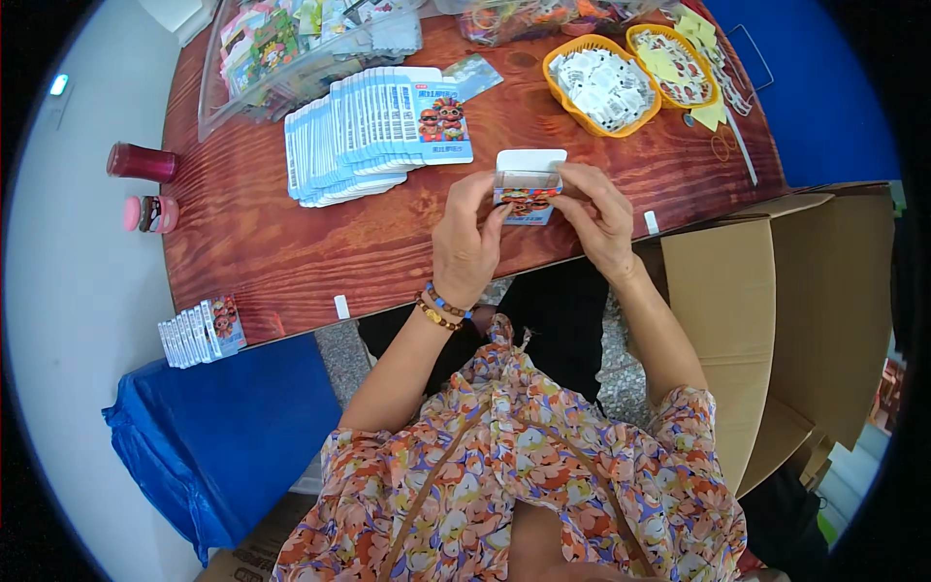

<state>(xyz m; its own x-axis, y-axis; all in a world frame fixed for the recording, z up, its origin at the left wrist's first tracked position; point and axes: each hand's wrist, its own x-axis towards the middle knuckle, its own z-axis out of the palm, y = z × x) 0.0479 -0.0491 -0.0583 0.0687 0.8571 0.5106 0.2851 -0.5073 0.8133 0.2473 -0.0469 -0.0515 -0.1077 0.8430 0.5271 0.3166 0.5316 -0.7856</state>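
A small light-blue cardboard box (528, 201) with cartoon figures on its front is held up over the near edge of the table, between both hands. Its white top flap stands raised and the top end appears open. My left hand (466, 233) grips the box's left side, thumb against the front. On the opposite side, my right hand (603, 221) pinches the right edge with thumb and fingers. Just beyond, to the left, lies a fanned pile of flat blue cartons (373, 131) with the same print. A thin printed card (475, 78) rests behind that pile.
Yellow baskets hold small white packets (603, 85) and pale yellow slips (682, 70). Clear tubs (335, 76) of colourful packets stand at the back. A row of small boxes (201, 332), a red jar (142, 162) and a pink-capped bottle (150, 213) are left; an open carton (722, 330) is right.
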